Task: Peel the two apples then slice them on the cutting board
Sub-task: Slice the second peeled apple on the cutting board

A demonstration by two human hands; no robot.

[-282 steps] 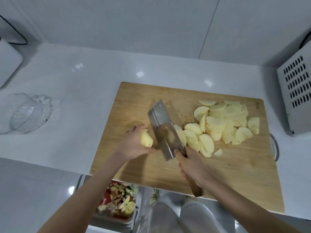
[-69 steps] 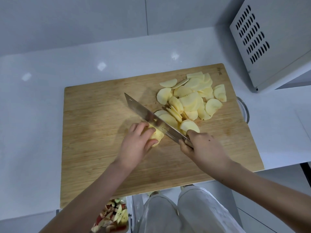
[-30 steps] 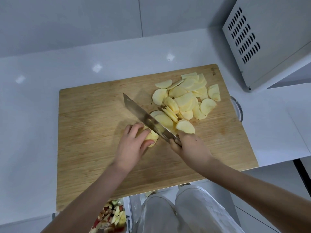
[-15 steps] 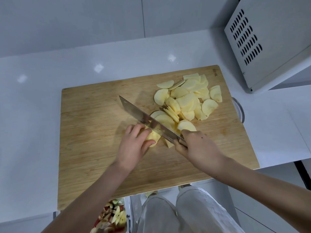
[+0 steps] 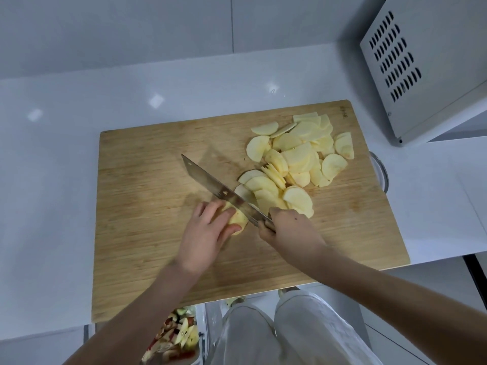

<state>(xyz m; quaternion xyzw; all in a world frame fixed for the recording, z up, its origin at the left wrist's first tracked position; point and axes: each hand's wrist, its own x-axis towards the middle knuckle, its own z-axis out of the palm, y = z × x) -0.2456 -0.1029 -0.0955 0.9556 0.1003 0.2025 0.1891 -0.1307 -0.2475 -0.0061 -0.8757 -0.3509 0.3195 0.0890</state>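
On the cutting board, the left hand grips the apple piece while the right hand clasps the cleaver beside the slices.

Glossy white surface spans view; small bright light reflections dot its far part. Pale grey wall behind, one vertical seam. White metal appliance with rows of slanted vent slots at right rear corner.

One head-worn view; looks steeply down, near, over the cutting board and counter.
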